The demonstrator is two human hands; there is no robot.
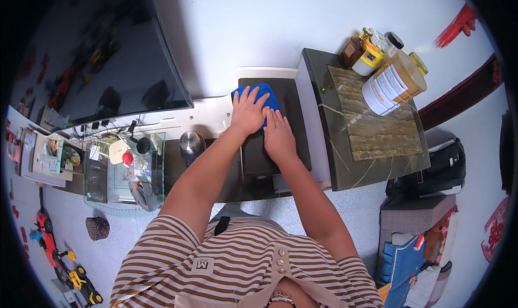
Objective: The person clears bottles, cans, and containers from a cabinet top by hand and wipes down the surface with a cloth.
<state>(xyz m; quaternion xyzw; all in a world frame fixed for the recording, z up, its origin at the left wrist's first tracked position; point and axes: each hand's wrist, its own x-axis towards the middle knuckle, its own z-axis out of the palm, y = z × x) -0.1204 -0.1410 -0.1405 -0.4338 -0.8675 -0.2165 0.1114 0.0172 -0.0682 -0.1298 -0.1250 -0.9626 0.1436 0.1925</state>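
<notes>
A folded blue cloth lies on the dark top of a low cabinet against the wall. My left hand rests palm-down across the cloth with its fingers spread. My right hand is beside it, flat, its fingers nearly together; the fingertips reach the cloth's lower right edge and the left thumb. Part of the cloth is hidden beneath both hands.
Right of the cabinet, a taller dark stone-topped cabinet holds a large tin and several bottles. To the left are a dark-lidded flask, a glass shelf with bottles, and a television.
</notes>
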